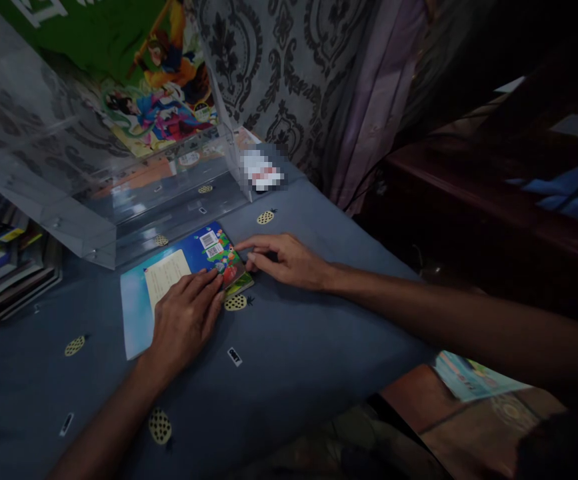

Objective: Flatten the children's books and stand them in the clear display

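A thin book (133,300) lies on the cloth, its blue back cover with a barcode facing up. My left hand (183,317) rests palm down across the cover's lower part, with its fingers stretched out. At the book's right edge is my right hand (289,260); the index finger reaches out to touch the edge by the barcode side, and the thumb is held a little apart from it. The other fingers are curled and partly hidden. A green corner (243,285) sticks out from under the book's lower right; I cannot tell whether it is a page or another book.
A clear plastic stand (103,233) rises behind the book, with a green illustrated poster (169,93) at its back. Stacked books (13,260) stand at the left. A blue-grey cloth with pineapple prints (279,360) covers the table. A patterned curtain (289,53) hangs behind.
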The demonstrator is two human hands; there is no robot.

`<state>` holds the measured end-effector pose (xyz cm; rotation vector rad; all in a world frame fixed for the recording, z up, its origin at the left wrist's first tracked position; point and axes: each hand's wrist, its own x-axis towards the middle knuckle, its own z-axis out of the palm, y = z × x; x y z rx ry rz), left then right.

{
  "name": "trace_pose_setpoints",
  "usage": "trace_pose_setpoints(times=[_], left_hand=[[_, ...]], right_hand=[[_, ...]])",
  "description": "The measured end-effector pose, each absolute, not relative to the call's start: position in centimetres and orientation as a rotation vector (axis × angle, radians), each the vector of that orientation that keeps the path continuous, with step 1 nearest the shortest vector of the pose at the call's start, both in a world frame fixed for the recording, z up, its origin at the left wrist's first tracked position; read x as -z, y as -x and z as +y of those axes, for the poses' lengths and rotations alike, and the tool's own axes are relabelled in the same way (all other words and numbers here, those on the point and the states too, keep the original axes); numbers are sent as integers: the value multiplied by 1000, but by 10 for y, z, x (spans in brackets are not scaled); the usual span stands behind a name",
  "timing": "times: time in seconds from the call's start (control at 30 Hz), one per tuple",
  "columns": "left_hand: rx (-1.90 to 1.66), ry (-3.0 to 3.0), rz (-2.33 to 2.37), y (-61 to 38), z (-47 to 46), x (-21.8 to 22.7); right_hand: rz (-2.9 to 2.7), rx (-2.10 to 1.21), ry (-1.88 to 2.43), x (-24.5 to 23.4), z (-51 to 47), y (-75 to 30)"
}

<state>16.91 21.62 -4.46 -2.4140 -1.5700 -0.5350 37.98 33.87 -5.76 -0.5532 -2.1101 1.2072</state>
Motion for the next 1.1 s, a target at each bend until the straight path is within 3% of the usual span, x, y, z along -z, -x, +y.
trace_pose_setpoints(times=[1.1], left_hand=[[421, 2423, -1494, -167, 217, 41]], right_hand=[[-2141, -1206, 563, 58, 340, -381]])
